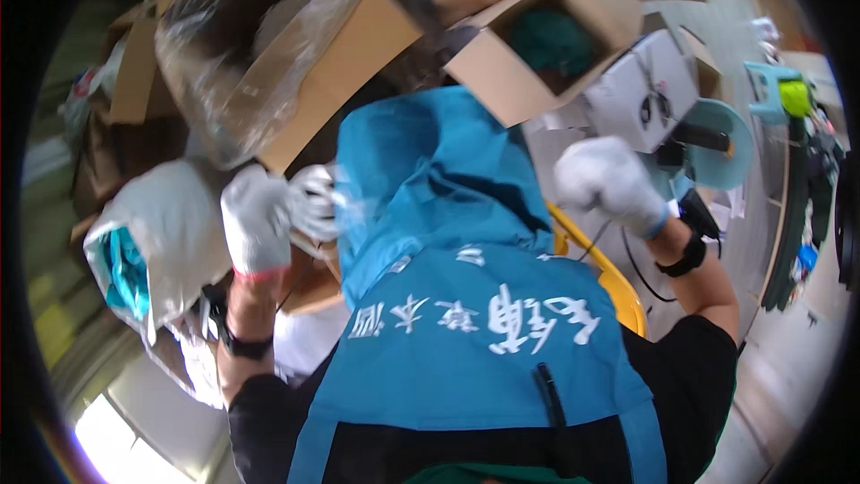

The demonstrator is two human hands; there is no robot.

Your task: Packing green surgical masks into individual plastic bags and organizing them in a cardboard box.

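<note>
My left hand (257, 222), in a pale knitted glove with a red cuff, is raised at the left of my blue apron (430, 332). Close to its fingers is a blurred, white, striped shape (313, 202); I cannot tell whether it is fingers or a separate thing. On the other side of the apron, my right hand (609, 184), in a white glove with a blue cuff, has its fingers curled in; whatever they may hold is hidden. White writing marks the apron, and its lower part drapes over my lap. A thin black strip (548, 394) lies on it.
A cardboard box (345, 72) lined with clear plastic stands far left; another open box (506, 81) holds dark green cloth. A white bag (179, 215) with teal contents sits left. A white box (640, 94), a light-blue stool (724, 148) and a yellow frame (623, 300) are right.
</note>
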